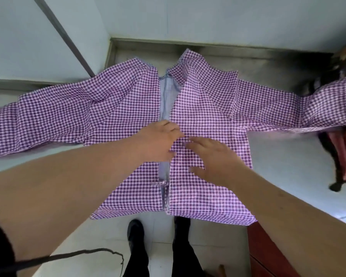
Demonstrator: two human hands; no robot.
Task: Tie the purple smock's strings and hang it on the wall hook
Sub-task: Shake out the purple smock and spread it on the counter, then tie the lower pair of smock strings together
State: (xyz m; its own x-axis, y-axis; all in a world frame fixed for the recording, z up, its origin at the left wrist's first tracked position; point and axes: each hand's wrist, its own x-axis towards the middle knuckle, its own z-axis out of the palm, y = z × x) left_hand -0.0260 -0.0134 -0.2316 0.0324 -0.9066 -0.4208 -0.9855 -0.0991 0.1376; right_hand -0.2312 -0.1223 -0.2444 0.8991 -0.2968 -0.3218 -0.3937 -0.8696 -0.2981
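Both forearms reach over the purple smock (208, 108) on the bench (288, 166).
Left hand (158, 142) fingers curl at the mid-opening (grip unclear); right hand (214, 158) spread flat just beside; slit runs straight away.

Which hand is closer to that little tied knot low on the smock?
The right hand, resting flat up and right of the tied knot. The left hand sits farther up the smock's opening.

The purple gingham smock (128, 108) lies spread flat, sleeves out to both sides, back opening up; its lower strings (164, 184) look knotted, apparently a bow.
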